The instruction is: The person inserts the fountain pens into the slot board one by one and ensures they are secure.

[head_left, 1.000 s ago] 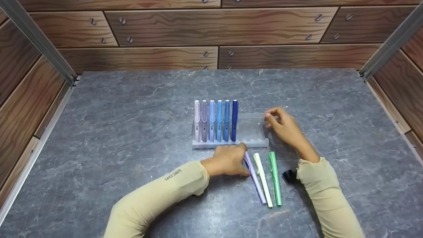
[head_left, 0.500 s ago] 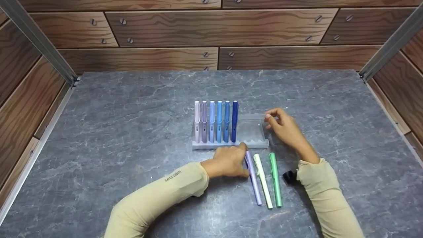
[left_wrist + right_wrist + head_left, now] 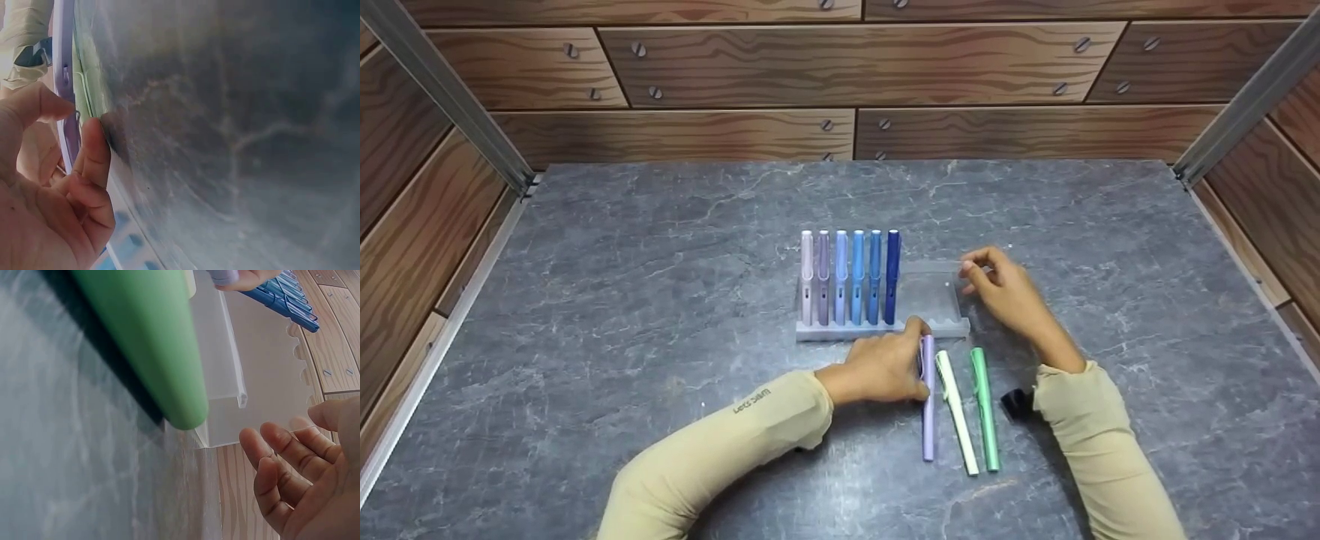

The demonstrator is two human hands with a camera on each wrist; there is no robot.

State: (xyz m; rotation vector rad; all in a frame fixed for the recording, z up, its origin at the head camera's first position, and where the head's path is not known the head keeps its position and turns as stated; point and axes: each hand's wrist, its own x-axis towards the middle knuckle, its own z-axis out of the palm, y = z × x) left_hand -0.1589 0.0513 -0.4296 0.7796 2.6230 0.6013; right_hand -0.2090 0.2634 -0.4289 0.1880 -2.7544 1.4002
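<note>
Left hand (image 3: 885,367) grasps the lavender pen (image 3: 928,427) between thumb and fingers, just in front of the clear rack (image 3: 930,296) and left of the cream pen (image 3: 958,416); its contact with the desk (image 3: 660,262) cannot be determined. Right hand (image 3: 1001,292) pinches the rack's right edge. Green pen (image 3: 985,412) lies beside the cream one. Six pens (image 3: 858,262), lilac to dark blue, occupy the rack's left part

Legible Markings

One line of dark lettering (image 3: 752,401) runs along the forearm of the person's left beige sleeve (image 3: 712,448), near the cuff (image 3: 814,409). The first word reads "Let's". The second word is too blurred to read with certainty.
</note>
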